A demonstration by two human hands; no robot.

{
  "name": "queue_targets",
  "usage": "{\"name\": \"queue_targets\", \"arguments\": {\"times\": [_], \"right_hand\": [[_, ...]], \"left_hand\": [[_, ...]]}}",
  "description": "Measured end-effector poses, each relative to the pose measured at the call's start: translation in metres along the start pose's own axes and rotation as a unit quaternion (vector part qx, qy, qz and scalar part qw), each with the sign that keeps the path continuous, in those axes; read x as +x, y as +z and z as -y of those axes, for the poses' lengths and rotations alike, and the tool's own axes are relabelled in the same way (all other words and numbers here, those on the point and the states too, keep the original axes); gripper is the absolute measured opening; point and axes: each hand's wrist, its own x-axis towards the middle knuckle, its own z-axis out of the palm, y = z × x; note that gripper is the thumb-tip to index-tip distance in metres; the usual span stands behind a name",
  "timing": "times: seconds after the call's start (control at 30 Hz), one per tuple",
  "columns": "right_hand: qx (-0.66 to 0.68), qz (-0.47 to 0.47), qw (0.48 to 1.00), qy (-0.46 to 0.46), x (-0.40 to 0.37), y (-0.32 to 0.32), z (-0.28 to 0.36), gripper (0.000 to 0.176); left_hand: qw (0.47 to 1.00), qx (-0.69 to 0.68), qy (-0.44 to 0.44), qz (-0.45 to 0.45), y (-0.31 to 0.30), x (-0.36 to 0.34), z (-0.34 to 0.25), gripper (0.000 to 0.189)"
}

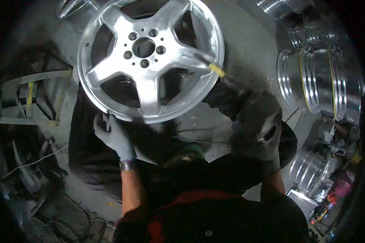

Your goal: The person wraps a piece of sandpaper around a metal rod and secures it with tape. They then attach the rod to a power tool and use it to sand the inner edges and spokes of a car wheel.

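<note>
A bare-metal alloy wheel rim with five broad spokes faces up in front of me, tilted over my knees. My left hand, in a light grey glove, is at its lower left edge, with curled fingers gripping the lip. On the other side, my right hand, in a dark, soiled glove, is closed around a dark hand-held tool. A yellow band shows near the tool's slim front end, which overlaps the right spoke. Motion blur and the glove hide the tool's exact kind.
Several shiny wheel rims stand on the right side. Another rim lies lower right, near small tools and a bright flat panel. A metal frame stands left, and a thin cable crosses the floor.
</note>
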Motion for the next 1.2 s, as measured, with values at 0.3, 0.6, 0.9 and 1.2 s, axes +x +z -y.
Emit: {"name": "queue_targets", "arguments": {"times": [0.3, 0.6, 0.9, 1.2], "right_hand": [[0.018, 0.129, 0.979, -0.158, -0.007, 0.054, 0.028, 0.132], [0.135, -0.087, 0.976, -0.149, -0.039, 0.051, 0.049, 0.083], [0.476, 0.072, 0.869, -0.11, -0.093, 0.062, 0.111, 0.078], [0.52, 0.354, 0.734, -0.255, -0.058, 0.055, 0.053, 0.068]], "left_hand": [[0.731, -0.136, -0.168, 0.647, -0.046, -0.122, -0.052, 0.055], [0.735, -0.139, 0.201, 0.633, -0.046, -0.158, -0.1, 0.11], [0.709, -0.176, 0.255, 0.634, -0.082, -0.172, -0.131, 0.072], [0.704, -0.113, 0.26, 0.651, -0.106, -0.188, -0.143, 0.077]]}}
